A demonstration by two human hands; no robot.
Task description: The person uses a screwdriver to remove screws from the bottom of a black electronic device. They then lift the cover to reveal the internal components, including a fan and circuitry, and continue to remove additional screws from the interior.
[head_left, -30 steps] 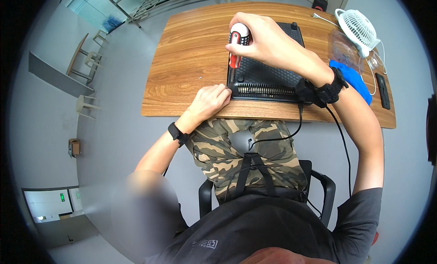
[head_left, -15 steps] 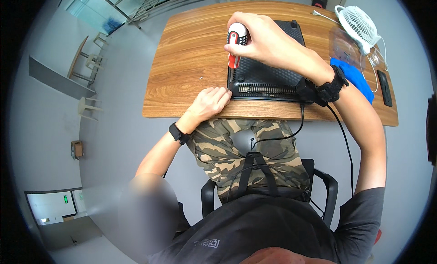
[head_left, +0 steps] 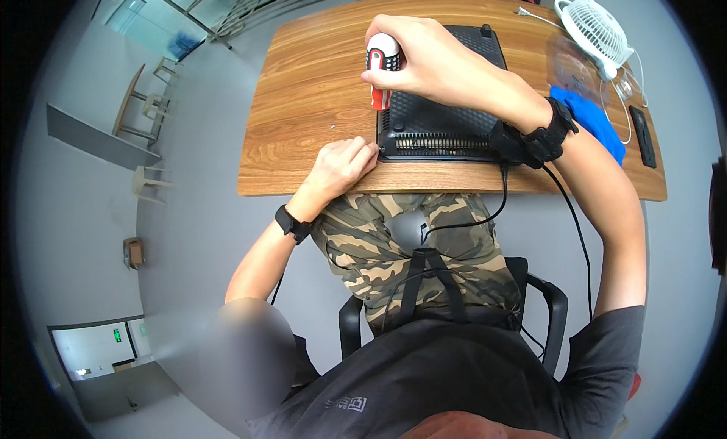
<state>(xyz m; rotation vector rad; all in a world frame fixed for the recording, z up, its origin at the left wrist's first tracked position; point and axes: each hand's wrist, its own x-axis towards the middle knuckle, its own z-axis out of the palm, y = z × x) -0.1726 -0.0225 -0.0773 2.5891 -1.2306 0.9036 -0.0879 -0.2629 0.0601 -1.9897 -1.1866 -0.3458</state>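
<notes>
A flat black vented panel that looks like a laptop cooling pad (head_left: 447, 113) lies on the wooden table, with small feet facing up. My right hand (head_left: 409, 56) is wrapped round the red, white and black handle of a screwdriver (head_left: 379, 98). The screwdriver stands nearly upright over the pad's left edge; its tip is too small to make out. At the pad's near left corner rests my left hand (head_left: 346, 165), its fingers curled against that corner. The fingertips are partly hidden, but they appear to hold the pad steady.
A white fan (head_left: 594, 34) stands at the table's far right. Near it lie a clear plastic bag (head_left: 572, 68), a blue cloth (head_left: 594, 121) and a black bar-shaped object (head_left: 642, 137). Black cables hang from my right wrist. A tiny light piece (head_left: 332, 127) lies left of the pad.
The screwdriver and my right hand have shifted slightly left relative to the pad. My left hand stays at the corner. The whole view has moved a little.
</notes>
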